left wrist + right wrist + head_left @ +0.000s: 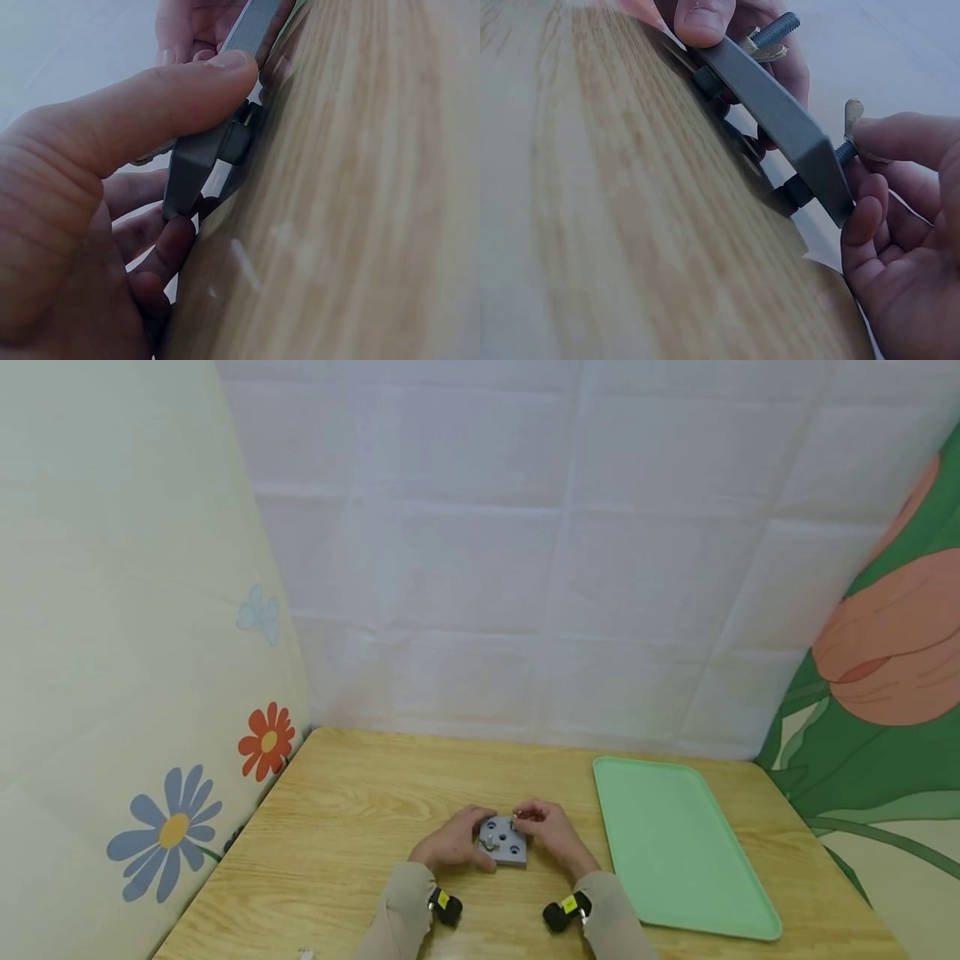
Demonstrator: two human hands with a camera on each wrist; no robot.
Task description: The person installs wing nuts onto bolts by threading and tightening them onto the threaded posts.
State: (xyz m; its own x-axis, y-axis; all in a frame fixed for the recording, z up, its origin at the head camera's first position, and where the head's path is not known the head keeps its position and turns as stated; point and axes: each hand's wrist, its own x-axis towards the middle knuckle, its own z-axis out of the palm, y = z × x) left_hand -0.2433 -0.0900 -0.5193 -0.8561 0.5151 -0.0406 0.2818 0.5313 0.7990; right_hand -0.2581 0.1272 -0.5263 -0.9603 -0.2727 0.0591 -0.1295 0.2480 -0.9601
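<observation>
A grey metal plate [512, 857] with several round holes is held just over the wooden table. My left hand [452, 842] grips its left side, thumb along the near edge and fingers around the far side. Two bolts pass through the plate, their dark heads [799, 191] underneath. One bolt [778, 30] carries a brass-coloured wing nut [771, 52] and stands near the left hand. On the other bolt, at the plate's far right corner, my right hand [557, 835] pinches a second wing nut [853, 112] between thumb and finger.
To the right lies a light green tray [682, 843] on the wooden table [375, 793]. A small pale item [306, 954] shows at the bottom edge of the head view. Hanging cloth [465, 568] borders the table's back and sides.
</observation>
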